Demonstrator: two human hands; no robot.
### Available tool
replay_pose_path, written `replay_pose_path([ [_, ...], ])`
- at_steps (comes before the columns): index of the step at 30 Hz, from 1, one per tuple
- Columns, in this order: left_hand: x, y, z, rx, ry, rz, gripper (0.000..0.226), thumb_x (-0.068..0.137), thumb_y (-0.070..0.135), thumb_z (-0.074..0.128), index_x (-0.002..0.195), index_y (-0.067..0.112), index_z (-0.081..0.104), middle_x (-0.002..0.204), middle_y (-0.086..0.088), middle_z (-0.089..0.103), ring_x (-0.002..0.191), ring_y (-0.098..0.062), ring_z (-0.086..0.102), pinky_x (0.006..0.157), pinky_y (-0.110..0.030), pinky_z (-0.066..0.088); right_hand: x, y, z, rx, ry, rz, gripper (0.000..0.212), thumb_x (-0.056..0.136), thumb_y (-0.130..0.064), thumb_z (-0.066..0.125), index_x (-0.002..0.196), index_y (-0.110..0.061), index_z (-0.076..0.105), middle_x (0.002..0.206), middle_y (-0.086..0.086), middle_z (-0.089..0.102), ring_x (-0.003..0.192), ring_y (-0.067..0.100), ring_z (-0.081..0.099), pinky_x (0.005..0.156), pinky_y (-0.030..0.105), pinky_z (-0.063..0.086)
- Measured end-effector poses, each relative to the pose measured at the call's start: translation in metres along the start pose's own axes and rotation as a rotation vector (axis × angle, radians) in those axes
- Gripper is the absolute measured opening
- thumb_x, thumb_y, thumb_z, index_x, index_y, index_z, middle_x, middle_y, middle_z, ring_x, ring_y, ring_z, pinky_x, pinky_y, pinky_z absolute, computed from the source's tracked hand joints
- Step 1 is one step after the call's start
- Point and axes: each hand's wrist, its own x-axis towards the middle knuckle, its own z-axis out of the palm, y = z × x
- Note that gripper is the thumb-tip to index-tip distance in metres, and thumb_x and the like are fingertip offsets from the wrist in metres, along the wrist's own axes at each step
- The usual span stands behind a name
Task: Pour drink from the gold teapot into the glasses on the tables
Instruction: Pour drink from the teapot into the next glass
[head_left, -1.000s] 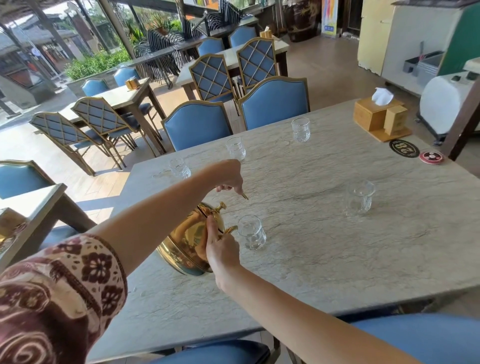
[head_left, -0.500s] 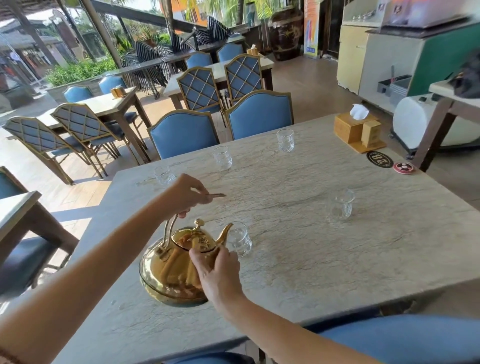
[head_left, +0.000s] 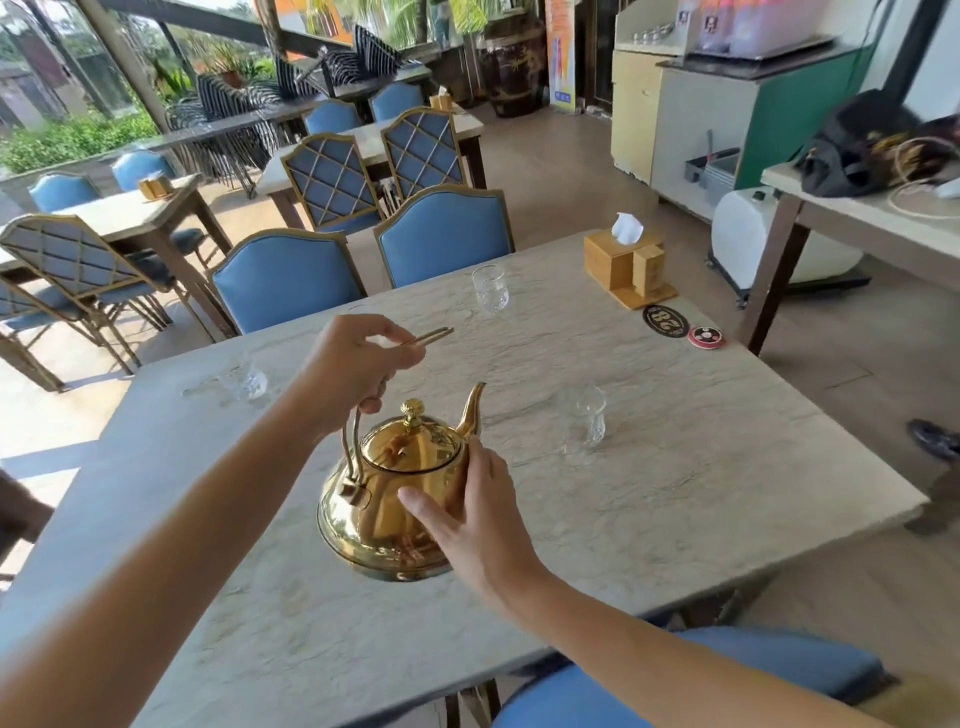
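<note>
Gold teapot (head_left: 400, 499) upright over stone table (head_left: 675, 493); left hand (head_left: 358, 364) fisted round handle, right hand (head_left: 478, 519) open-palmed against its side.

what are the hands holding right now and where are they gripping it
The left hand grips the shiny gold metal teapot by the top of its arched handle; the right hand is pressed against the pot's rounded body below the spout.

The teapot (head_left: 400, 493) is shiny gold, on a pale grey desk (head_left: 675, 493) veined like stone. Beyond the desk stand chairs (head_left: 441, 239) in blue with gold edging, some with gold lattice backs. Toward its far right corner sit a tan wooden tissue box (head_left: 618, 265), a black oval plaque (head_left: 665, 321) and a red disc (head_left: 705, 337).
</note>
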Motion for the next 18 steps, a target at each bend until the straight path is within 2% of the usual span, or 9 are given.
replay_pose_path([
  [3,0.018,0.017,0.048,0.020,-0.001,-0.028,0.017,0.085,0.014,0.071,0.095,0.002,0.065,0.048,-0.002,0.036,0.030,-0.006,0.028,0.031,-0.017,0.028,0.011,0.026,-0.043,0.005,-0.018,0.032,0.138,0.051,-0.105,0.023,0.153,-0.014,0.030,0.142,0.004,0.042,0.137,0.018,0.039,0.118,0.037,0.039],
  [8,0.047,0.037,0.117,0.148,-0.010,-0.082,0.017,0.085,0.016,0.071,0.094,0.003,0.066,0.049,-0.003,0.037,0.036,-0.011,0.031,0.032,-0.018,0.029,0.028,0.065,-0.101,0.003,-0.102,0.110,0.138,0.050,-0.106,0.023,0.150,-0.012,0.035,0.135,0.007,0.044,0.130,0.021,0.045,0.114,0.036,0.043],
  [10,0.057,0.043,0.136,0.204,-0.024,-0.101,0.020,0.086,0.016,0.070,0.095,-0.001,0.067,0.051,-0.003,0.038,0.039,-0.013,0.032,0.032,-0.018,0.030,0.034,0.072,-0.119,0.004,-0.164,0.155,0.123,0.063,-0.098,0.035,0.150,-0.011,0.034,0.136,0.009,0.042,0.131,0.022,0.045,0.115,0.036,0.043],
  [13,0.069,0.052,0.157,0.306,-0.047,-0.135,0.023,0.086,0.017,0.070,0.095,-0.003,0.069,0.056,-0.004,0.042,0.041,-0.014,0.034,0.032,-0.018,0.031,0.041,0.078,-0.136,0.013,-0.240,0.210,0.089,0.087,-0.070,0.051,0.150,-0.010,0.033,0.136,0.011,0.041,0.131,0.023,0.044,0.114,0.032,0.043],
  [18,0.087,0.071,0.183,0.506,-0.109,-0.172,0.022,0.086,0.016,0.070,0.095,-0.004,0.070,0.056,-0.003,0.046,0.041,-0.013,0.039,0.030,-0.016,0.033,0.045,0.078,-0.144,0.088,-0.249,0.265,0.079,0.092,-0.065,0.049,0.144,-0.007,0.037,0.134,0.014,0.042,0.129,0.026,0.043,0.110,0.031,0.045],
])
